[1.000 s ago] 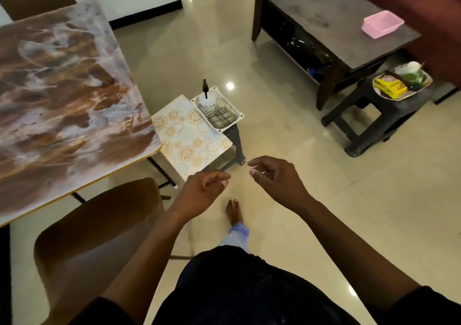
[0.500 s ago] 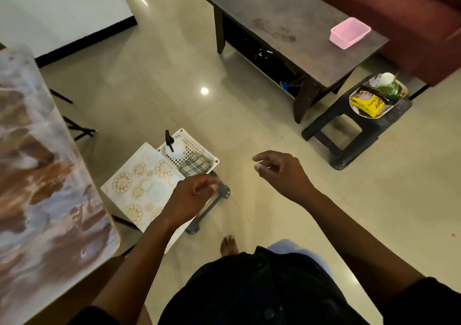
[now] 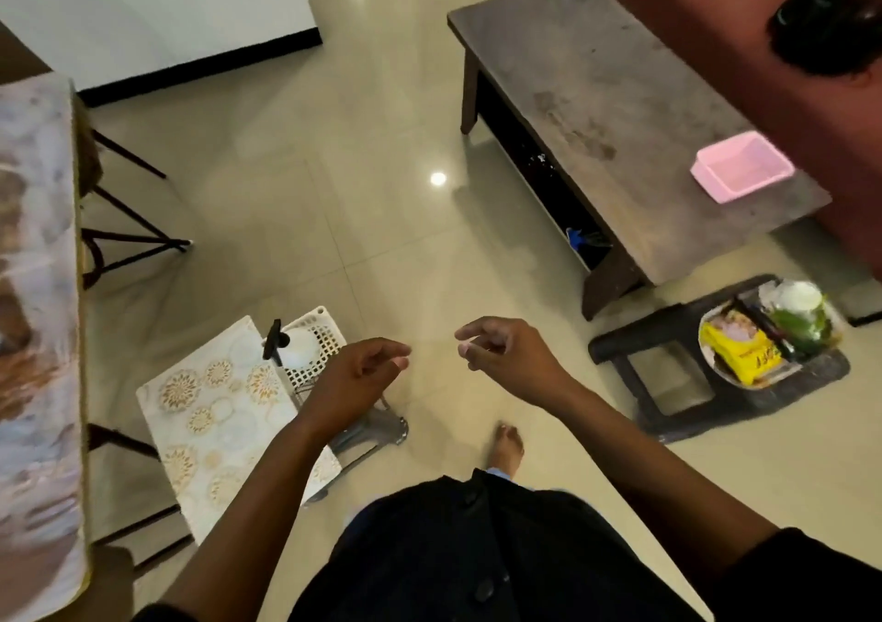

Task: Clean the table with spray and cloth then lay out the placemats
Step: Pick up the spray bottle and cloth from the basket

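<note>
Fingers of both our hands hang loosely curled and hold nothing, the left hand and right hand near each other above the floor. Just beyond our left fingertips sits the white basket with the spray bottle upright in it (a checked cloth shows partly under that hand), touching the patterned placemats. Well to the left of our fingers runs the marbled table.

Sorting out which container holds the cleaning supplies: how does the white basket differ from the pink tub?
The white basket has perforated lattice walls; the pink tub has solid walls. The white basket holds a spray bottle and sits low by the patterned placemats; the pink tub looks empty and rests on the dark coffee table. Both are rectangular, open-topped plastic containers.
</note>
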The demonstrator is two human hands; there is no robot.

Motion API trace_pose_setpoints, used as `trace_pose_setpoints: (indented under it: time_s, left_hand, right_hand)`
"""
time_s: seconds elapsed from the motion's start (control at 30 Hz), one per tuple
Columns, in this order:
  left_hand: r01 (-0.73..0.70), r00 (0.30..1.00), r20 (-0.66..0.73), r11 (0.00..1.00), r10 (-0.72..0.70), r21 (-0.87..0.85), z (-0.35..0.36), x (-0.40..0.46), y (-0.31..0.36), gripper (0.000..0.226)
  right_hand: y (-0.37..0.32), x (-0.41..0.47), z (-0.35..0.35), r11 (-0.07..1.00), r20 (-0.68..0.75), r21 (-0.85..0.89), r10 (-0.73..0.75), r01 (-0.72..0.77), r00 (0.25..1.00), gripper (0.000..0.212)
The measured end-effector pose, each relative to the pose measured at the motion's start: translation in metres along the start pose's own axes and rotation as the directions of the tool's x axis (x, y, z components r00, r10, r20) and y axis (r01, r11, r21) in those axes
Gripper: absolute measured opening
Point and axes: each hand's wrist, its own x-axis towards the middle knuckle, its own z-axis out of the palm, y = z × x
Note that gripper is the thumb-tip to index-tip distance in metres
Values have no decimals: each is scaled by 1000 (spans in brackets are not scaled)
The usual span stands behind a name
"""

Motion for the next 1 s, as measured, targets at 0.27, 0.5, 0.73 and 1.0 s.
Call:
trace_pose_setpoints:
  time_s: [0.27, 0.5, 0.73, 1.0]
  left_hand:
    - [89, 981, -157, 983, -114, -161, 23, 74, 57, 9]
    - [99, 940, -292, 959, -177, -265, -15, 147, 68, 16]
    - [144, 881, -387, 932, -273, -332, -94, 228, 60, 18]
    - [161, 815, -470, 912, -338, -377, -189, 289, 43, 14]
  right_hand:
    - [-15, 103, -78, 995, 167, -76, -53, 66, 985, 14]
    - [-63, 216, -89, 986, 286, -103, -96, 131, 953, 22]
    - [-134, 339, -68, 970, 385, -161, -109, 183, 916, 16]
    - [-218, 466, -19, 953, 490, -178, -129, 244, 862, 12]
